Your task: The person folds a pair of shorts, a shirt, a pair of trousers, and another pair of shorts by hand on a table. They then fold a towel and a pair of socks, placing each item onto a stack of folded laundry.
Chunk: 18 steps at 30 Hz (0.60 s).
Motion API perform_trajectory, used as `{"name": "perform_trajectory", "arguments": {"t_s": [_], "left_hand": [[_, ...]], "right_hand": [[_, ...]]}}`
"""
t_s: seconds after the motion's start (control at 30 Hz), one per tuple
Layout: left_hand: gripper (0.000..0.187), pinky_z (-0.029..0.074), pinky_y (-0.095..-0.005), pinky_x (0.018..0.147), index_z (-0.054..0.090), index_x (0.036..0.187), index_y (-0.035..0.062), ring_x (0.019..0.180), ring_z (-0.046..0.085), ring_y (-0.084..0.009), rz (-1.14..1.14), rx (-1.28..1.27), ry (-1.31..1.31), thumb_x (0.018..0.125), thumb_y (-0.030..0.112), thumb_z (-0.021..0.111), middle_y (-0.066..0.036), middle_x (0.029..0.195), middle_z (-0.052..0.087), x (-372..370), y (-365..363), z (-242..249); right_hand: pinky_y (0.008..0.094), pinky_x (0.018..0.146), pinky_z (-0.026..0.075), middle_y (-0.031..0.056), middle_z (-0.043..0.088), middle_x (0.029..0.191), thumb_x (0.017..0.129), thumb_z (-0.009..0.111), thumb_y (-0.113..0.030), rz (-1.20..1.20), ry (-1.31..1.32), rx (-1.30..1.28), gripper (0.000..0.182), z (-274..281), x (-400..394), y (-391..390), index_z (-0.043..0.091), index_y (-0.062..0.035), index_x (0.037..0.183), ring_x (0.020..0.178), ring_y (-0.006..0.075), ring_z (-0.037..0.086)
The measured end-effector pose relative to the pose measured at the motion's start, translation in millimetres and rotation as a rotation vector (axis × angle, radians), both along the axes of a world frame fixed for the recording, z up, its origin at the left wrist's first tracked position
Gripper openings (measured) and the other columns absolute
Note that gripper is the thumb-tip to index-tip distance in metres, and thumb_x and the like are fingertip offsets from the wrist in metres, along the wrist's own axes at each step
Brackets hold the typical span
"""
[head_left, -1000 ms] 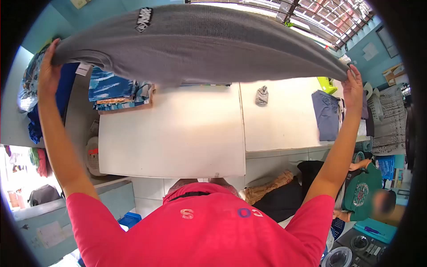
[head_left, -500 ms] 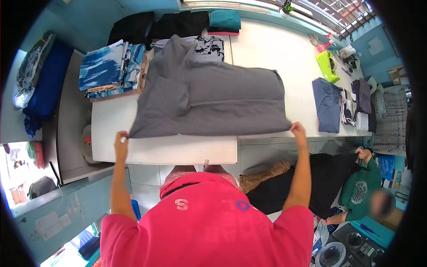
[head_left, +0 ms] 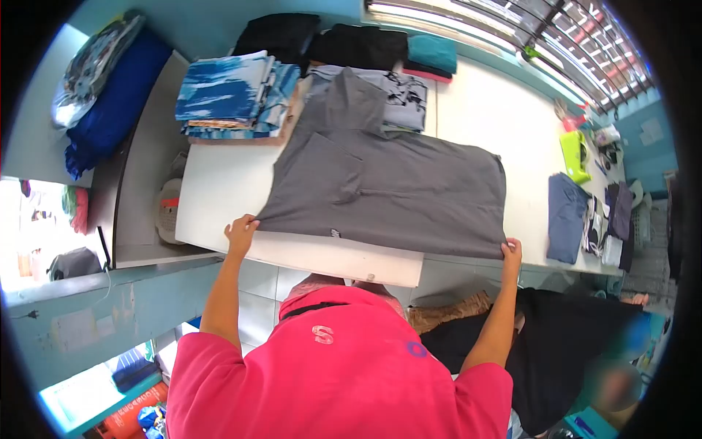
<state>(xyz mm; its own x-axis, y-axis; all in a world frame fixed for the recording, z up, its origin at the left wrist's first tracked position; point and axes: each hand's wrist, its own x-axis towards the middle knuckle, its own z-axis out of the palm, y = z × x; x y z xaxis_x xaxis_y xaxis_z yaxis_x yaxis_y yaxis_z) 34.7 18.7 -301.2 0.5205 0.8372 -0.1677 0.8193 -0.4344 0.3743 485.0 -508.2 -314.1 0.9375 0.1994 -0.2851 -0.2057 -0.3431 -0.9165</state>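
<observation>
A dark gray hooded garment (head_left: 417,175) lies spread on the white table (head_left: 219,190), its hood toward the far side and one sleeve folded across it. My left hand (head_left: 241,230) pinches its near left corner at the table's front. At the near right corner, my right hand (head_left: 511,250) grips the hem between thumb and fingers. A small printed label shows on the near edge of the cloth, between my hands.
Blue-white folded fabrics (head_left: 227,91) are stacked at the left; black clothes (head_left: 358,47) and a teal pile (head_left: 431,53) lie behind. Folded jeans (head_left: 565,219) are at the right. Another person holds a large black cloth (head_left: 570,344) at the lower right.
The view has turned, so the table appears shifted right. Both my hands still hold the garment's corners. The other person's black cloth is spread wider, and a label now shows on the gray garment's near edge.
</observation>
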Motion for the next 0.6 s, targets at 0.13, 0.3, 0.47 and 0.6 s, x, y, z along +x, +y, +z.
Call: {"name": "perform_trajectory", "arguments": {"t_s": [0.13,0.3,0.47,0.6], "left_hand": [[0.025,0.018,-0.0518,0.095,0.057,0.101,0.0149,0.101,0.049,-0.0176,-0.021,-0.099,-0.001,0.077,0.023,0.057,-0.002,0.095,0.059,17,-9,11],[0.035,0.033,-0.039,0.093,0.052,0.107,0.0072,0.104,0.048,-0.0278,-0.385,-0.008,-0.411,0.072,0.008,0.056,-0.009,0.11,0.053,69,-8,47],[0.03,0.041,-0.0368,0.085,0.055,0.1,0.006,0.103,0.049,-0.0275,-0.784,-0.064,-0.296,0.071,0.005,0.059,-0.01,0.111,0.051,89,20,17],[0.029,0.043,-0.0342,0.083,0.056,0.099,0.0059,0.103,0.05,-0.0256,-0.611,0.036,-0.287,0.071,0.006,0.059,-0.009,0.112,0.05,103,38,31]], "right_hand": [[0.0371,0.079,0.043,0.0088,0.057,0.099,0.073,0.058,-0.007,-0.078,-0.444,-0.964,0.028,15,-12,57,0.054,-0.0065,0.101,0.094,0.0262,0.053],[0.0291,0.077,0.042,0.01,0.06,0.088,0.083,0.055,-0.024,0.191,-0.321,-0.137,0.025,57,-53,233,0.058,-0.0024,0.095,0.083,0.0177,0.056],[0.0314,0.083,0.04,0.0141,0.058,0.101,0.074,0.065,-0.034,0.411,0.019,-0.039,0.05,31,-93,376,0.053,0.0008,0.108,0.093,0.0228,0.055],[0.0327,0.084,0.04,0.0159,0.058,0.1,0.067,0.069,-0.032,0.498,-0.213,-0.341,0.056,6,-106,422,0.052,0.0001,0.109,0.095,0.0258,0.056]]}}
